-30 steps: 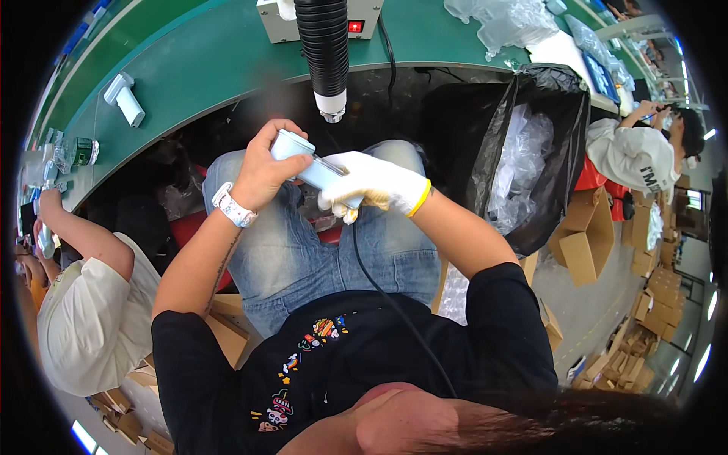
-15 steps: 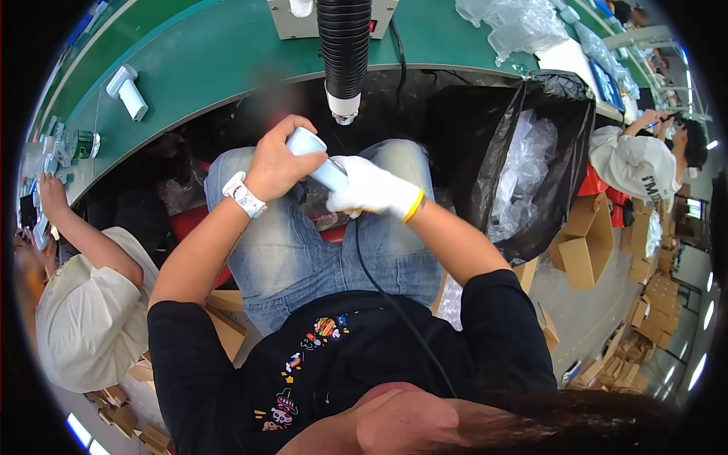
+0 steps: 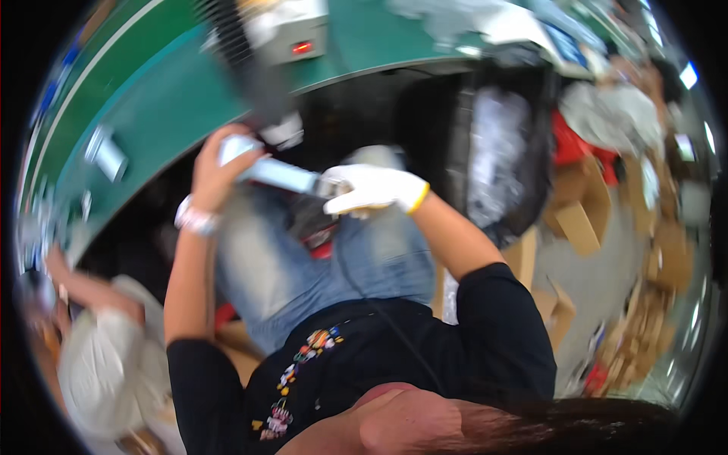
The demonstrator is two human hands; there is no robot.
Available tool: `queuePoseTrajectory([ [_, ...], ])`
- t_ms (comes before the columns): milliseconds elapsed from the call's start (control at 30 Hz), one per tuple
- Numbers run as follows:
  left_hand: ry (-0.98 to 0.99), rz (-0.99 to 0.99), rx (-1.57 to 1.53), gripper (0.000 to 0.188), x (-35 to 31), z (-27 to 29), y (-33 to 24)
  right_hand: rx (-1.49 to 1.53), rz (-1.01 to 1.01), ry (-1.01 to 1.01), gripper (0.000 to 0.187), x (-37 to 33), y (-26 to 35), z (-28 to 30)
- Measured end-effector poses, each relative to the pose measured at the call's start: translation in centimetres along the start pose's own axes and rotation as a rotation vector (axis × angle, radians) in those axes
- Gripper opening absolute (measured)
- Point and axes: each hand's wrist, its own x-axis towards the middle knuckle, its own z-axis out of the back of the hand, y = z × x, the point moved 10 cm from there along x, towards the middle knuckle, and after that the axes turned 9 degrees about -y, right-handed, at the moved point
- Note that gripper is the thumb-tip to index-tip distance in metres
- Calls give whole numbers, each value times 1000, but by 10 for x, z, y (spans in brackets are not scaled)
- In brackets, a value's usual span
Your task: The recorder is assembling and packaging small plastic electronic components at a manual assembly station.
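My bare left hand [image 3: 214, 173], a white band at its wrist, is wrapped round the upper part of a pale blue handheld device [image 3: 282, 175] above my lap. The device slants down to the right. At its lower end, my right hand [image 3: 383, 188] in a white glove is closed round a grey, metallic-looking piece [image 3: 332, 185]; motion blur hides whether this is part of the device or a separate thing. A dark cable [image 3: 347, 265] runs from near the glove down over my lap and shirt. A black ribbed hose [image 3: 246, 64] with a pale nozzle hangs just beyond the device.
On the green table [image 3: 167, 83] lies a similar pale blue device [image 3: 107, 154]. A beige box with a red display [image 3: 302, 38] stands at the back. To the right are a black bag [image 3: 535, 144] of clear plastic and cardboard boxes [image 3: 585, 201]. A person in white [image 3: 106, 356] sits at left.
The view has turned. My left hand has moved left with the device, whose long body now shows between my hands. The right hand sits at its lower end, and the hose appears farther left.
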Motion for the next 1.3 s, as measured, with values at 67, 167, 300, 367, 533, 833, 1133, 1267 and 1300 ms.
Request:
queuePoseTrajectory([
  [67, -79, -110, 109, 55, 5, 34, 14, -131, 135, -134, 58, -6, -9, 21],
  [167, -113, 92, -188, 61, -3, 50, 74, -136, 259, -586, 51, -67, -18, 73],
  [300, 97, -297, 362, 46, -1, 9, 80, 283, 250, -1153, 46, -214, -54, 114],
  [367, 240, -519, 577, 44, 25, 24, 134, 157, 335, -1566, 45, -289, -56, 125],
  [533, 312, -515, 843, 47, -33, -75, 49, 494, 745, -2343, 47, -555, -190, 108],
  [833, 127, -265, 516, 53, -23, -17, 99, 1110, 74, -2697, 40, -594, -431, 13],
  [1133, 4, -375, 690, 47, -48, -45, 22, -779, 693, -1751, 27, -263, 36, 143],
  [1267, 29, -327, 654, 51, -50, -43, 25, -917, 761, -1733, 28, -177, 143, 203],
  [1300, 44, -314, 611, 53, -49, -47, 25, -965, 614, -1771, 32, -164, 148, 237],
])
